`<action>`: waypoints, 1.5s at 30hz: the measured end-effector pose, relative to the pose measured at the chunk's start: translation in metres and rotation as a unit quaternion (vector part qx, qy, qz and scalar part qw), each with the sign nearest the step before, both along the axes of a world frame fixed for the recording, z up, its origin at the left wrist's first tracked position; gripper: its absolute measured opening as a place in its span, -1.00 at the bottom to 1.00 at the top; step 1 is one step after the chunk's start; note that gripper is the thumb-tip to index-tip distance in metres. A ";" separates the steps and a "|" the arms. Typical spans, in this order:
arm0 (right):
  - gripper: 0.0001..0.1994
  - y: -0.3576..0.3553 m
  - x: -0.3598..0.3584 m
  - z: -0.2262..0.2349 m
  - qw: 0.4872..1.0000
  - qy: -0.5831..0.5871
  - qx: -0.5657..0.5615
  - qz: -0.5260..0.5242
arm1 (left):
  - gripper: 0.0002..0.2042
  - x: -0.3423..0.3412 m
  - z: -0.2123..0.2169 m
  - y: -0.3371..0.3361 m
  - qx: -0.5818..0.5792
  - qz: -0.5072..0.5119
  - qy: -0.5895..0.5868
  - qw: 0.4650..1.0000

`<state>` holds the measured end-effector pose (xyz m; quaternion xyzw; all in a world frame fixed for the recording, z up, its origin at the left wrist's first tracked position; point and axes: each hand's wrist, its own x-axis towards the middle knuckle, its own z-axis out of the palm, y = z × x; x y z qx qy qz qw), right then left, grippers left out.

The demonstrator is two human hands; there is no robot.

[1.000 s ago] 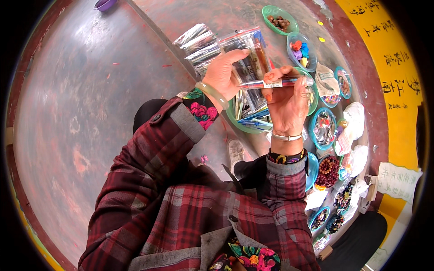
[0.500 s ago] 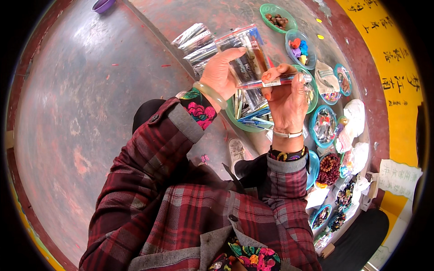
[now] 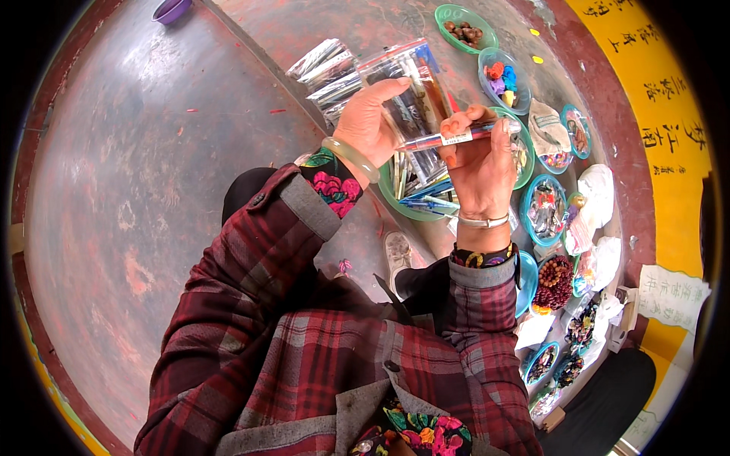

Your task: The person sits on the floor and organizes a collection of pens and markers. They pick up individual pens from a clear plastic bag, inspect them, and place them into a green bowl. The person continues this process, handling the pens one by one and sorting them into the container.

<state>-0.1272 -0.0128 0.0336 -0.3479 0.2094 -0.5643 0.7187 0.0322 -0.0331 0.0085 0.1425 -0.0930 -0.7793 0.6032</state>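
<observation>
We see the left hand (image 3: 370,125) curled around a clear plastic bag (image 3: 411,87), while the right hand (image 3: 479,163) pinches a red pen (image 3: 456,137) against it, both above the green tray (image 3: 403,205).

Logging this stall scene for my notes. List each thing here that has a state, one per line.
left hand: raised, holding the clear plastic bag
clear plastic bag: held up, long dark items inside
right hand: grip closed on the pen
pen: held level against the bag
green tray: on the floor, full of packets
purple bowl: on the floor, apart, contents unseen
</observation>
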 end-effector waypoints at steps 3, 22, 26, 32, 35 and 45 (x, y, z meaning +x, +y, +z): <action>-0.61 -0.002 -0.003 -0.001 0.997 -0.067 0.044 0.011 | -0.77 0.001 -0.004 -0.002 0.000 0.005 0.005 1.000; -0.70 -0.007 -0.023 0.000 0.998 0.035 -0.017 -0.046 | -0.81 -0.003 -0.014 -0.010 0.017 0.010 -0.058 0.998; -0.73 -0.005 -0.024 0.007 0.999 0.012 -0.011 -0.046 | -0.84 0.000 -0.009 -0.006 0.036 -0.003 -0.042 0.998; -0.76 -0.005 -0.025 0.008 0.999 -0.012 0.001 -0.046 | -0.85 -0.002 -0.006 -0.006 0.032 -0.004 -0.041 0.999; -0.74 -0.006 -0.027 0.007 0.999 -0.022 0.008 -0.023 | -0.85 -0.003 -0.006 -0.005 0.027 0.001 -0.046 0.999; -0.68 -0.007 -0.020 0.013 0.997 -0.036 0.037 -0.051 | -0.83 0.000 -0.015 -0.008 0.021 -0.008 -0.033 0.999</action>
